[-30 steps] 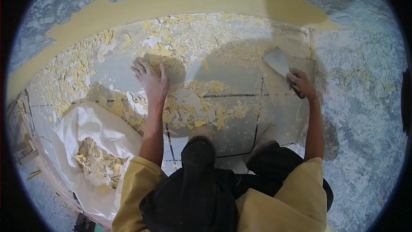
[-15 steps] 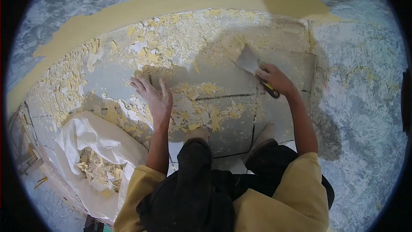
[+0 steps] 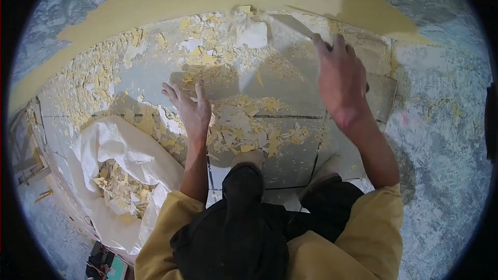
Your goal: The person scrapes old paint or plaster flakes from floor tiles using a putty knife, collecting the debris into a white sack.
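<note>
My right hand (image 3: pixel 342 75) is wrapped round the handle of a wide scraper (image 3: pixel 293 24). The scraper's blade reaches left, along the foot of the wall, where a white flake (image 3: pixel 253 36) and some blurred chips lie just off its end. Most of the handle is hidden by my fingers. My left hand (image 3: pixel 191 114) hovers with fingers spread and nothing in it. Peeled yellow and white paint chips (image 3: pixel 233 124) lie around and beside it on the grey floor tiles (image 3: pixel 295 98).
A white woven sack (image 3: pixel 119 137), part-filled with chips, stands at the lower left. A yellow band (image 3: pixel 171 5) runs along the base of the mottled wall. My shoes (image 3: pixel 327 168) are on the tiles. A dark and green object (image 3: pixel 116 268) sits at the bottom left.
My right hand has moved up with the scraper, and its blade has gone from the tiles to the wall's foot. My left hand stays spread in nearly the same place.
</note>
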Demonstrator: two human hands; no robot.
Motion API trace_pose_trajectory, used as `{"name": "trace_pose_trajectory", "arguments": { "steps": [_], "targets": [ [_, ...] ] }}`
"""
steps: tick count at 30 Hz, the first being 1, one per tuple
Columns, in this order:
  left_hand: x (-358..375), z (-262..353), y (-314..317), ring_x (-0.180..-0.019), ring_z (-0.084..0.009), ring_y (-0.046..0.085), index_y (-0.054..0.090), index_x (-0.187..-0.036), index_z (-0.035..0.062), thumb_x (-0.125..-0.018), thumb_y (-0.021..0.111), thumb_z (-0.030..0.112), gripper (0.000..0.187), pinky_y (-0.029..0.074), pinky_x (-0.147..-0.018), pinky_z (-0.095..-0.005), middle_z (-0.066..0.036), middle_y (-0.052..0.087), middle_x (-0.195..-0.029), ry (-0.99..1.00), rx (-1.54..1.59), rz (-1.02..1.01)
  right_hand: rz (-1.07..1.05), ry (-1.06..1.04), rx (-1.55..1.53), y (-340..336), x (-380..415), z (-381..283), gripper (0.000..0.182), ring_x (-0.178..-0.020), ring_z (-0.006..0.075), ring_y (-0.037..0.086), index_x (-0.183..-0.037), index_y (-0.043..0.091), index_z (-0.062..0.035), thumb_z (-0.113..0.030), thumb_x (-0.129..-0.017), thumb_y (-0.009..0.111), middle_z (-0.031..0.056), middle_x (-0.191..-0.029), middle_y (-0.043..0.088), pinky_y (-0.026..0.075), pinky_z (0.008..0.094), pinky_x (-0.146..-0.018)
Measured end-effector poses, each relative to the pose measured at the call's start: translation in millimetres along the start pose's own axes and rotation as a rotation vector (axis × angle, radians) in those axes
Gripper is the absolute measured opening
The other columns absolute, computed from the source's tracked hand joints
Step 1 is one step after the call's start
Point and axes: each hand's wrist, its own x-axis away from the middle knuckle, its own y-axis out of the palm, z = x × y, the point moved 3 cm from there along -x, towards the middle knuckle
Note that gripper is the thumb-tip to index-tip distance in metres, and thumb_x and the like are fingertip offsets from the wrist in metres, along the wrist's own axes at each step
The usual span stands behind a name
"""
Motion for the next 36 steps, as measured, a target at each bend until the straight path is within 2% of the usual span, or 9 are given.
{"name": "trace_pose_trajectory", "arguments": {
  "steps": [9,15,20,22,26,28,30,34,36],
  "targets": [
    [-7.4,4.7,-31.5,-0.139,-0.0405,0.002,0.017,-0.141,-0.0051,-0.09,0.055,0.033,0.075,0.012,-0.112,-0.0468,-0.029,0.007,-0.148,-0.045,0.042,0.051,-0.399,0.065,-0.092,63.6,113.6,5.3,0.063,-0.101,0.0388,0.048,-0.135,0.036,-0.0022,0.0,-0.075,0.053,0.0247,-0.11,0.041,0.044,0.0456,-0.087],
    [-11.5,1.2,-48.2,-0.139,-0.0377,0.008,0.022,-0.141,-0.0033,-0.09,0.055,0.034,0.072,0.014,-0.112,-0.0446,-0.028,0.013,-0.147,-0.071,0.116,0.146,-0.318,0.035,-0.261,108.2,132.0,-15.1,0.063,-0.101,0.0409,0.045,-0.134,0.035,0.0033,0.0,-0.074,0.052,0.0273,-0.111,0.039,0.041,0.0449,-0.091],
    [-14.0,2.3,-65.3,-0.139,-0.0354,0.011,0.024,-0.141,-0.002,-0.09,0.055,0.034,0.069,0.015,-0.112,-0.0433,-0.027,0.015,-0.148,-0.076,0.166,0.191,-0.202,0.05,-0.396,104.8,53.4,-51.0,0.063,-0.105,0.0428,0.045,-0.134,0.033,0.0054,-0.001,-0.074,0.053,0.0323,-0.116,0.038,0.041,0.0428,-0.093],
    [-13.8,2.6,-69.1,-0.139,-0.0347,0.012,0.025,-0.141,-0.0014,-0.09,0.055,0.034,0.069,0.015,-0.112,-0.0429,-0.026,0.015,-0.148,-0.078,0.177,0.202,0.116,-0.034,-0.398,99.5,21.2,-64.6,0.059,-0.1,0.0442,0.048,-0.132,0.037,0.0036,0.003,-0.074,0.049,0.0308,-0.111,0.04,0.046,0.0426,-0.087],
    [-11.0,-3.1,-84.2,-0.139,-0.0338,0.013,0.031,-0.139,0.0012,-0.09,0.055,0.033,0.064,0.016,-0.111,-0.0423,-0.024,0.019,-0.147,-0.09,0.212,0.247,0.042,0.041,-0.58,33.0,14.4,-73.6,0.06,-0.105,0.0413,0.049,-0.131,0.04,0.0015,-0.001,-0.072,0.055,0.0308,-0.119,0.042,0.045,0.0439,-0.089],
    [-10.7,-12.7,-90.4,-0.139,-0.0338,0.014,0.034,-0.139,0.0033,-0.09,0.055,0.033,0.061,0.017,-0.111,-0.0423,-0.024,0.02,-0.147,-0.095,0.195,0.264,0.084,-0.029,-0.421,18.7,38.1,-63.9,0.058,-0.101,0.0399,0.052,-0.129,0.044,-0.0013,0.0,-0.072,0.054,0.0269,-0.114,0.046,0.047,0.0441,-0.085],
    [-9.0,-28.8,-90.7,-0.139,-0.0347,0.015,0.039,-0.137,0.008,-0.09,0.056,0.032,0.056,0.018,-0.11,-0.0448,-0.024,0.021,-0.147,-0.091,0.145,0.224,0.004,-0.133,-0.354,17.3,69.5,-52.8,0.057,-0.099,0.0391,0.055,-0.13,0.042,-0.003,0.0,-0.074,0.053,0.0261,-0.114,0.046,0.049,0.0434,-0.082],
    [7.5,-65.3,-99.3,-0.138,-0.0411,0.012,0.043,-0.135,0.0116,-0.089,0.056,0.034,0.053,0.019,-0.109,-0.0506,-0.023,0.018,-0.148,-0.03,0.038,0.236,-0.561,-0.05,-0.39,19.6,125.8,-45.8,0.058,-0.091,0.0419,0.058,-0.129,0.038,0.0006,-0.001,-0.074,0.055,0.0284,-0.109,0.046,0.051,0.0431,-0.077],
    [17.4,-85.0,-109.8,-0.138,-0.0408,0.012,0.044,-0.135,0.0121,-0.089,0.056,0.035,0.053,0.019,-0.109,-0.0509,-0.023,0.017,-0.148,-0.097,-0.049,0.204,-0.627,-0.079,-0.317,31.0,159.5,-40.6,0.057,-0.09,0.042,0.059,-0.128,0.038,0.0014,-0.002,-0.074,0.055,0.0292,-0.109,0.046,0.051,0.0428,-0.076]
  ]
}}
